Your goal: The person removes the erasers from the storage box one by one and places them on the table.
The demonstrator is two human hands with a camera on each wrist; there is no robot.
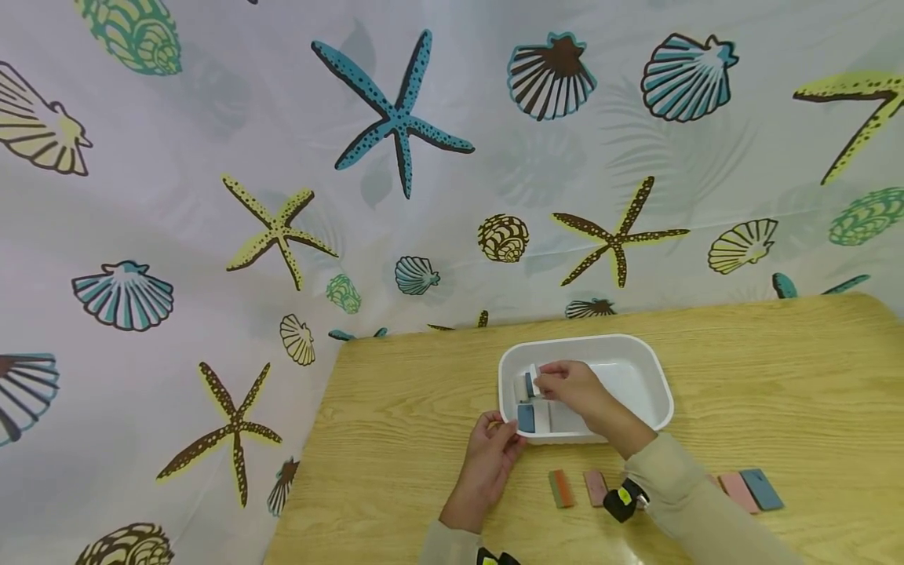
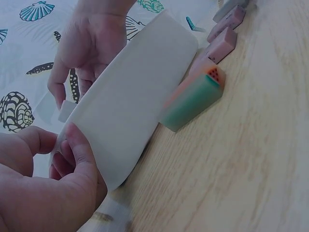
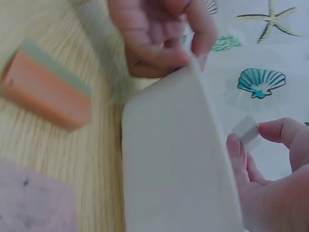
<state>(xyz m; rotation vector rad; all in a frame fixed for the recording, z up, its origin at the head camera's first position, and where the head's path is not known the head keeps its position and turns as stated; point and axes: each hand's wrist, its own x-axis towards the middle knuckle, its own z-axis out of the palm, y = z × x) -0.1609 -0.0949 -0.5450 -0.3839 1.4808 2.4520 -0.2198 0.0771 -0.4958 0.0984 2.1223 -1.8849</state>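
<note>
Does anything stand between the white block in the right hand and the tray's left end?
No rim intervenes: in the head view the white block, pinched by the right hand, is over the tray. But other blocks sit at that end, including a blue block by the near corner, and could obstruct; directly beneath is hidden.

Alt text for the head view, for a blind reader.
A person's right hand holds a white block at one end of a white tub, while the left hand grips the tub's near left corner. Coloured blocks lie on the wooden table in front, with a shell-print cloth behind.
</note>
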